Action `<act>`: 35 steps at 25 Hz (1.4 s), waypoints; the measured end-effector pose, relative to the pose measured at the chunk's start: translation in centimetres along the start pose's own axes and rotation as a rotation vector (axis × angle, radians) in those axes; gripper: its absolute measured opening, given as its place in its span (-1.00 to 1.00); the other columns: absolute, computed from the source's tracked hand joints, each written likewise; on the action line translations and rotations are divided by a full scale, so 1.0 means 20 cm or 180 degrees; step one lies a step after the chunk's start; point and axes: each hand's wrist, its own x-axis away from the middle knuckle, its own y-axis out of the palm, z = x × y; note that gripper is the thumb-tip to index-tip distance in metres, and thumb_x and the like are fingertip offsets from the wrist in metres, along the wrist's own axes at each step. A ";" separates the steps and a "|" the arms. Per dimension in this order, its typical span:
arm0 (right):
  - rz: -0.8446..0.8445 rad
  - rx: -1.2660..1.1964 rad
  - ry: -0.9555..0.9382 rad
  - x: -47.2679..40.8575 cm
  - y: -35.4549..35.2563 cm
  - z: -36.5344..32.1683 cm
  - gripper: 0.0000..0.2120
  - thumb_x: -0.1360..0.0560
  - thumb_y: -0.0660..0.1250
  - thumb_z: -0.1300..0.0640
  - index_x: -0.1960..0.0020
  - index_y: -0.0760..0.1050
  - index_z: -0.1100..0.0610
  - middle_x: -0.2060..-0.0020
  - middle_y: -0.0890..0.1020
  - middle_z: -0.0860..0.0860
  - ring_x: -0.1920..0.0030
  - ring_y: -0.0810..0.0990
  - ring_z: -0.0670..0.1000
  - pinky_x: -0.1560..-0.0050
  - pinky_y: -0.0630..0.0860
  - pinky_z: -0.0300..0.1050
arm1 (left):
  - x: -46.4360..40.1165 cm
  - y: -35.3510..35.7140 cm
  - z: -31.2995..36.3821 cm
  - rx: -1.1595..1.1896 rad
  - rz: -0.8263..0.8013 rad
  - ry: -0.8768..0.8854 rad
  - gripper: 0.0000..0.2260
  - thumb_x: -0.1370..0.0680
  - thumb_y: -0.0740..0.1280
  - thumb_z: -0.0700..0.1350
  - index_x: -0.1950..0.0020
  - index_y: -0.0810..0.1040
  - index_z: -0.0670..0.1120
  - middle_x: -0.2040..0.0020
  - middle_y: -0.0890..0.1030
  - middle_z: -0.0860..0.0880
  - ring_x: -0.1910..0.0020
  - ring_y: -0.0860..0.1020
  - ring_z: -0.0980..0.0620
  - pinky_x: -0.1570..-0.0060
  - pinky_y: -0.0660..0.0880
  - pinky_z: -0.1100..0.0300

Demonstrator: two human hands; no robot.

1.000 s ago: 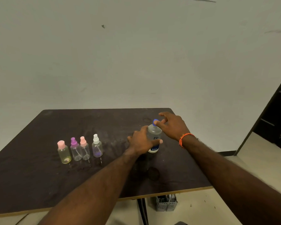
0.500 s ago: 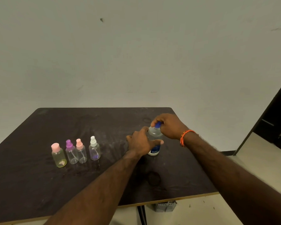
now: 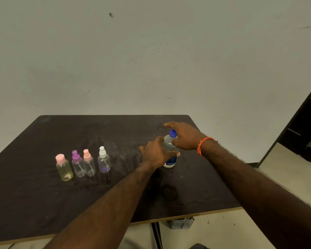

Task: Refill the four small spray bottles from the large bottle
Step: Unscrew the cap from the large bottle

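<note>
The large clear bottle (image 3: 169,159) with a blue label stands upright on the dark table (image 3: 43,194), right of centre. My left hand (image 3: 155,153) is wrapped around its body. My right hand (image 3: 184,136) pinches its blue cap (image 3: 172,133) from the right, forefinger stretched out over it. Left of them stands a row of small bottles: a yellowish one with a pink flat cap (image 3: 63,168), a clear one with a purple spray top (image 3: 77,164), a clear one with a pink spray top (image 3: 88,163), and one with a white spray top (image 3: 103,160).
The table's front edge (image 3: 187,215) runs close below my forearms, and its right edge lies just beyond the large bottle. A grey perforated container (image 3: 182,224) sits on the floor under the table. A dark doorway (image 3: 305,130) opens at the right.
My right hand closed over the blue cap, then its forefinger lifted off again. The left hand kept its hold on the bottle. The view shifted slightly.
</note>
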 end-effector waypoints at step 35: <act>0.0518 -0.0153 0.0175 0.04 0.11 0.01 -0.52 -0.58 0.29 0.01 -0.48 0.34 -0.03 -0.37 0.42 0.06 -0.30 0.45 0.08 -0.30 0.44 0.00 | 0.00 0.02 0.00 -0.0085 -0.0107 -0.0053 -0.32 -0.41 0.45 0.41 -0.39 0.43 0.08 -0.26 0.64 0.06 -0.26 0.57 -0.04 -0.31 0.30 -0.11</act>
